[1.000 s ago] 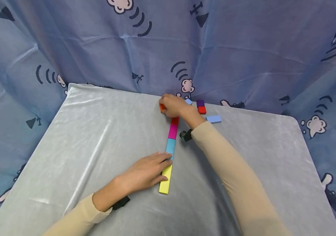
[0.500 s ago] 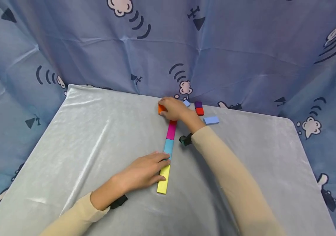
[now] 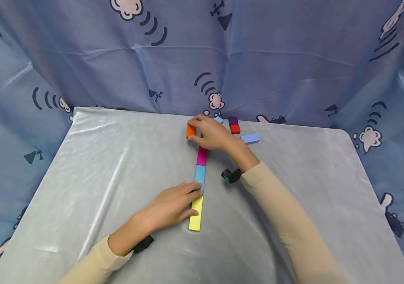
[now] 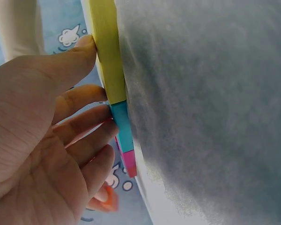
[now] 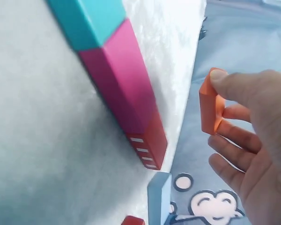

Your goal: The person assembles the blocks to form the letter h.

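Observation:
My right hand (image 3: 210,132) pinches an orange block (image 3: 191,130) between thumb and fingers, just left of the row's far end. In the right wrist view the orange block appears raised off the table. A straight row of blocks runs away from me: yellow (image 3: 196,215), light blue (image 3: 200,173), magenta (image 3: 202,156) and, partly hidden by my right hand, red (image 5: 154,143). That red block has pale marks on one side. Relaxed fingers of my left hand (image 3: 171,205) rest on the row's left side, at the yellow and light blue blocks.
Beyond my right hand lie a pale blue block (image 3: 250,138), a small red block (image 3: 235,129), a purple block (image 3: 233,120) and another pale blue block (image 3: 218,119). They are near the back edge of the cloth-covered table (image 3: 127,150). A patterned curtain (image 3: 173,79) hangs behind.
My right wrist has shifted a little toward me and to the right, and more of the orange block shows. The left hand stays at the row. The head view has shifted slightly.

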`<action>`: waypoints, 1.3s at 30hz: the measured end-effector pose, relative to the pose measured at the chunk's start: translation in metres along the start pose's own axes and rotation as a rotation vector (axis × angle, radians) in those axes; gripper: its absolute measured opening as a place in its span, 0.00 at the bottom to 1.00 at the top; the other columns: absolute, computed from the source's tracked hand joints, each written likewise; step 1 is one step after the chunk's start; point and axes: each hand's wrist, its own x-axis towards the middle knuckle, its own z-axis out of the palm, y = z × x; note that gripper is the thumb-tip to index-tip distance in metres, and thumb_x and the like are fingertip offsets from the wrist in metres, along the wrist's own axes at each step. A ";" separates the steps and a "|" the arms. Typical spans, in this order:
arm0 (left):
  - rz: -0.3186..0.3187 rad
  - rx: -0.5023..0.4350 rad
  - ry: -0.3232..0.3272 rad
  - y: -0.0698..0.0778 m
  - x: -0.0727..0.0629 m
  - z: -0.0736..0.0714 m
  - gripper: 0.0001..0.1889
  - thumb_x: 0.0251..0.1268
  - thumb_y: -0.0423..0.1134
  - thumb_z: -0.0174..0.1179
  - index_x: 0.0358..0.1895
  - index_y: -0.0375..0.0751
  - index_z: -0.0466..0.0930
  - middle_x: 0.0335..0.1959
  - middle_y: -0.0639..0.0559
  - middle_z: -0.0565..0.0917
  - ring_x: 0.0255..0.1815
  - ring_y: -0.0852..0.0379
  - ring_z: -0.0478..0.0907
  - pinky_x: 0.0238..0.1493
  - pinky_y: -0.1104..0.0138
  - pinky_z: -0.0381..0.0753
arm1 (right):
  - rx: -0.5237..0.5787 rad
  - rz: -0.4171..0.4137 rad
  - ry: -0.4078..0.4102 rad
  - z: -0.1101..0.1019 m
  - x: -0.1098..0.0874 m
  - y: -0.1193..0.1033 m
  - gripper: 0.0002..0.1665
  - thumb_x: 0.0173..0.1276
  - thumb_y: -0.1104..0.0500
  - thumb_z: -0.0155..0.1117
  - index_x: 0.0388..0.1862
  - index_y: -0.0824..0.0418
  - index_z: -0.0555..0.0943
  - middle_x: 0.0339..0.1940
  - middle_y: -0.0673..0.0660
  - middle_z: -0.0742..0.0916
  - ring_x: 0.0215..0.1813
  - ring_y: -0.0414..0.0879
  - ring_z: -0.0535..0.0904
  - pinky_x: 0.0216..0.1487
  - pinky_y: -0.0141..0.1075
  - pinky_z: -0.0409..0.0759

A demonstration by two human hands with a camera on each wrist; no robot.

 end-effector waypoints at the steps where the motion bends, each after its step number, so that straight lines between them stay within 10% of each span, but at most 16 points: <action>1: 0.003 0.001 0.003 0.001 0.000 0.000 0.29 0.71 0.50 0.70 0.70 0.39 0.80 0.75 0.46 0.77 0.78 0.48 0.75 0.83 0.56 0.72 | 0.011 -0.004 0.013 0.001 -0.007 -0.001 0.33 0.76 0.51 0.69 0.75 0.63 0.76 0.73 0.62 0.80 0.72 0.57 0.78 0.77 0.51 0.80; 39: -0.005 0.000 0.023 0.002 0.000 0.001 0.27 0.73 0.47 0.68 0.69 0.39 0.80 0.74 0.46 0.78 0.76 0.49 0.76 0.85 0.56 0.68 | 0.013 0.027 0.126 0.038 -0.172 -0.009 0.34 0.70 0.50 0.76 0.71 0.62 0.81 0.67 0.57 0.85 0.67 0.52 0.83 0.72 0.51 0.84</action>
